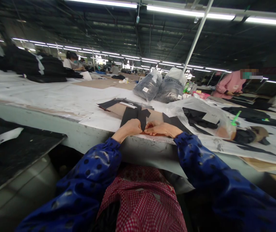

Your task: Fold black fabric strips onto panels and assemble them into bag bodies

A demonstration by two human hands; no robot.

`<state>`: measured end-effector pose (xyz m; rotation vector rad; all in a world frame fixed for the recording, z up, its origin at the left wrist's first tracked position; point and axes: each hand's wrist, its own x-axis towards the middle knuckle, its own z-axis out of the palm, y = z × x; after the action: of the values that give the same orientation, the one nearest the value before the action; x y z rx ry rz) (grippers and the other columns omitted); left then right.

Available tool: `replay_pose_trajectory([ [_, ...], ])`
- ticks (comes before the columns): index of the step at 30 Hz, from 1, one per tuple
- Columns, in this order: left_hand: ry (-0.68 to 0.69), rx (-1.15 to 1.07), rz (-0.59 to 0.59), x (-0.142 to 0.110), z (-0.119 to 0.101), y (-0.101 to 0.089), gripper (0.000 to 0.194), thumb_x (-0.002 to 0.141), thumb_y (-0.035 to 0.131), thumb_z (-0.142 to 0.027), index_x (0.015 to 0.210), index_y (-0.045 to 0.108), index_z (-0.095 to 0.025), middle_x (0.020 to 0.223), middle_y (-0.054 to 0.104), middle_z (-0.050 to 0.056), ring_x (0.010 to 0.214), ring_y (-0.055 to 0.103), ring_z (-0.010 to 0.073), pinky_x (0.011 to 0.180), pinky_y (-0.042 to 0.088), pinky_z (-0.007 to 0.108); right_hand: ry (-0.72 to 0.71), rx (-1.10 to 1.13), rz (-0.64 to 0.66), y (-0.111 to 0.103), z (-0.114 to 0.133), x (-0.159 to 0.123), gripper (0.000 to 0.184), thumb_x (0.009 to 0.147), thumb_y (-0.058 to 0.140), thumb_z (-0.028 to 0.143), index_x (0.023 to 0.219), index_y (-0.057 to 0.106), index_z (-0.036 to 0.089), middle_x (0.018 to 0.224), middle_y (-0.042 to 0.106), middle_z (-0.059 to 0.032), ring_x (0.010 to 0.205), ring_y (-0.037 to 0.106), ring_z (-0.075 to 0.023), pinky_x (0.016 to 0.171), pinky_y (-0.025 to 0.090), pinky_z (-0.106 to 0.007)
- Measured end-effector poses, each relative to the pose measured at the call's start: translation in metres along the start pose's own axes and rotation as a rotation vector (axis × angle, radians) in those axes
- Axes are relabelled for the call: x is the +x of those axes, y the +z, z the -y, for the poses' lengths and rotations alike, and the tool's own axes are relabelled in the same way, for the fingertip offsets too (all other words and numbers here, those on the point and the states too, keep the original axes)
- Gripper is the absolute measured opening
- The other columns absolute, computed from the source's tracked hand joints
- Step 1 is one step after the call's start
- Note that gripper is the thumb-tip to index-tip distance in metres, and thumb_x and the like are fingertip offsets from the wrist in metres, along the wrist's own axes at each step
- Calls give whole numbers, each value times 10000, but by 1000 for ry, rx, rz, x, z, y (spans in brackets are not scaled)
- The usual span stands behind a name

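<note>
Close together at the near edge of the table, my left hand (133,126) and my right hand (158,128) pinch the lower edge of a piece of black fabric (131,115). The fingers of both hands are closed, and their tips nearly meet. Under and behind this piece lie more black cut pieces and a brown cardboard sheet (117,109). A narrow white strip (128,105) rests on the black pieces at the back. My fingertips partly hide the cloth edge.
Two filled plastic bags (170,85) stand beyond the fabric. To the right are a clear plastic sheet (176,106), black pieces and a green tool (235,118). A dark fabric stack (34,64) sits far left. A person in pink (229,84) works at right, another person (71,62) at left.
</note>
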<state>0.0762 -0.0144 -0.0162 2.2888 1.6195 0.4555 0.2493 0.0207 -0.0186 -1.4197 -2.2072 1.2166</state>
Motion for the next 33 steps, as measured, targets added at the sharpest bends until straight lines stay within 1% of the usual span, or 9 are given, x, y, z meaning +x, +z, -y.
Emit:
replay_pose_trajectory([
  [7, 3, 32, 16, 3, 1, 1, 147, 697, 599, -114, 627, 727, -111, 643, 688, 109, 649, 626, 219, 557, 369, 267, 5, -116, -13, -1, 0, 3, 134, 762, 710, 248, 827, 627, 165, 661, 600, 2, 573, 531, -100, 522, 443, -198],
  [13, 11, 83, 23, 8, -2, 4, 133, 688, 622, -112, 687, 750, -78, 712, 711, 172, 737, 663, 271, 610, 399, 283, 34, -312, -54, 7, 18, -4, 145, 764, 671, 142, 668, 565, 167, 551, 548, 16, 491, 483, -93, 428, 361, -197],
  [18, 17, 87, 50, 5, -5, -3, 150, 684, 638, -151, 734, 763, -85, 753, 729, 151, 697, 646, 230, 601, 402, 268, 16, -338, -8, 6, 21, -4, 163, 780, 695, 227, 673, 582, 178, 574, 562, 17, 536, 513, -105, 466, 394, -198],
  [20, 18, 89, 62, 4, -6, -7, 138, 669, 648, -145, 724, 762, -88, 732, 726, 129, 667, 628, 206, 587, 392, 257, 6, -385, -48, 7, 21, 0, 152, 749, 718, 220, 683, 588, 177, 608, 577, 4, 590, 537, -128, 498, 408, -214],
  [23, 17, 98, 63, 3, -7, -11, 126, 662, 647, -121, 705, 759, -82, 671, 704, 99, 639, 603, 189, 578, 374, 250, -42, -441, -122, 7, 25, 2, 152, 681, 742, 130, 709, 599, 175, 678, 598, -9, 696, 560, -157, 560, 416, -224],
  [25, 18, 98, 62, 3, -8, -12, 131, 677, 630, -114, 689, 755, -78, 625, 678, 84, 621, 587, 183, 566, 357, 252, -36, -375, -110, 4, 27, -1, 121, 724, 709, 130, 721, 595, 173, 690, 604, -10, 690, 566, -148, 569, 424, -221],
  [28, 22, 84, 65, 3, -7, -12, 143, 696, 614, -122, 685, 750, -79, 590, 645, 65, 603, 567, 175, 548, 335, 255, -38, -79, -131, -3, 23, -10, 74, 817, 631, 185, 770, 575, 170, 677, 593, -5, 618, 556, -117, 534, 416, -208],
  [30, 19, 68, 69, 5, -6, -11, 138, 693, 616, -129, 685, 747, -86, 587, 635, 56, 594, 557, 170, 543, 332, 255, -98, 78, -188, -7, 17, -14, 107, 794, 661, 218, 795, 565, 172, 679, 579, 9, 601, 541, -106, 515, 394, -199],
  [33, 7, 36, 74, 8, 0, -9, 132, 686, 612, -136, 664, 736, -96, 599, 638, 51, 592, 555, 164, 543, 343, 249, -185, 0, -250, -6, 8, -14, 181, 712, 735, 236, 784, 581, 174, 695, 581, 20, 633, 540, -115, 550, 402, -213],
])
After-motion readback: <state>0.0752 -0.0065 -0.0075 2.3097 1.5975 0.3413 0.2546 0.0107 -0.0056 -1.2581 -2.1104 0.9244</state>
